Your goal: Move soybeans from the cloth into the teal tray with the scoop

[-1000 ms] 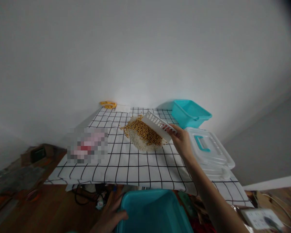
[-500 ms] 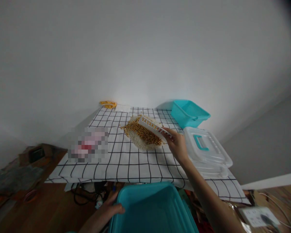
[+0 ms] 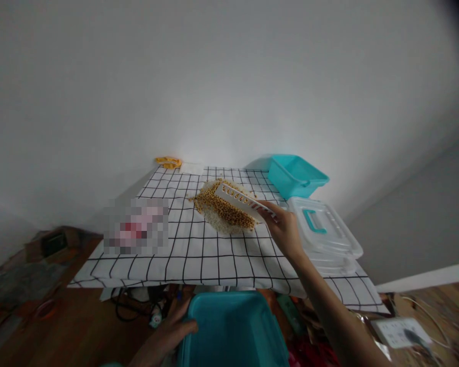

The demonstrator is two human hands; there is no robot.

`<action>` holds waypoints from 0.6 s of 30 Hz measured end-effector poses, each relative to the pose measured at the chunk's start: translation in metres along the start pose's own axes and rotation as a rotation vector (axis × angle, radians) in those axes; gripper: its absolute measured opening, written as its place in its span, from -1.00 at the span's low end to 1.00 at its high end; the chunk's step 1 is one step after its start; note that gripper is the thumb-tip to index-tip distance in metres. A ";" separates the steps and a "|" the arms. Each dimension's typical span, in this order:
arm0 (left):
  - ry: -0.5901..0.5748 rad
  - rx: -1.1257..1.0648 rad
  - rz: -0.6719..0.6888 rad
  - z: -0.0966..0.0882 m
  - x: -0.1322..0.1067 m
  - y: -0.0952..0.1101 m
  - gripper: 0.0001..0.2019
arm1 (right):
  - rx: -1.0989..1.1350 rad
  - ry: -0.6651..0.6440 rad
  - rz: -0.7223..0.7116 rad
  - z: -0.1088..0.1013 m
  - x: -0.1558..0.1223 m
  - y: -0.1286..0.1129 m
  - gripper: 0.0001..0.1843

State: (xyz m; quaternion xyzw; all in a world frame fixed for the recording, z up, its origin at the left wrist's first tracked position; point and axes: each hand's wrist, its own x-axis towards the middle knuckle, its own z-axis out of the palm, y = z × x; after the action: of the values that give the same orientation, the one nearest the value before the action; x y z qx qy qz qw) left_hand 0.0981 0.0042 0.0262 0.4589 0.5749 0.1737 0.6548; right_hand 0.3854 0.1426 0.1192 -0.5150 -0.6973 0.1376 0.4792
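My right hand [image 3: 285, 227] grips the near end of a white slotted plastic strip [image 3: 237, 198], standing on its edge. The strip slants across a pile of yellow-brown beans [image 3: 225, 209] that lies over white rice [image 3: 218, 223] on the table. Below the table's front edge, my left hand [image 3: 178, 329] is closed on the left rim of a teal plastic box [image 3: 229, 297], thumb over the rim and the other fingers mostly hidden. The visible inside of this box shows only its teal walls and floor.
Another teal box [image 3: 296, 176] stands at the back right of the checked tablecloth [image 3: 176, 260]. Stacked clear lids [image 3: 323, 229] lie before it. A yellow cloth [image 3: 169, 162] is at the back left; a blurred pink item [image 3: 137, 227] lies left. A power strip [image 3: 400, 331] sits lower right.
The teal box below the table has shifted slightly left and lower, with my left hand still on its rim. The slotted strip stays almost in place on the pile.
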 end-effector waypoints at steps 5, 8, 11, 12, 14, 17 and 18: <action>0.009 0.200 0.030 0.005 -0.013 0.002 -0.31 | 0.027 0.022 0.020 -0.013 -0.002 -0.007 -0.65; -0.064 0.220 0.187 0.004 -0.026 0.007 -0.30 | 0.045 0.030 0.029 -0.016 -0.004 -0.008 -0.66; -0.126 0.087 0.310 0.001 -0.031 0.017 -0.17 | 0.059 0.040 0.039 -0.016 -0.005 -0.007 -0.67; -0.127 0.044 0.309 0.000 -0.030 0.021 -0.10 | 0.064 0.042 0.042 -0.016 -0.005 -0.007 -0.67; -0.127 -0.014 0.246 -0.004 -0.025 0.028 0.00 | 0.073 0.046 0.048 -0.016 -0.005 -0.006 -0.67; -0.094 -0.032 0.181 -0.009 -0.017 0.035 -0.04 | 0.085 0.049 0.057 -0.016 -0.004 -0.004 -0.67; -0.076 -0.028 0.185 -0.010 -0.015 0.035 -0.08 | 0.089 0.048 0.059 -0.016 -0.004 -0.004 -0.67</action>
State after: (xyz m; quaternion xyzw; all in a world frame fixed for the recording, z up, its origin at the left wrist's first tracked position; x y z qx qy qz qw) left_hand 0.0953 0.0150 0.0645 0.5070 0.5024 0.2239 0.6637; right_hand 0.3963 0.1325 0.1277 -0.5164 -0.6634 0.1701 0.5141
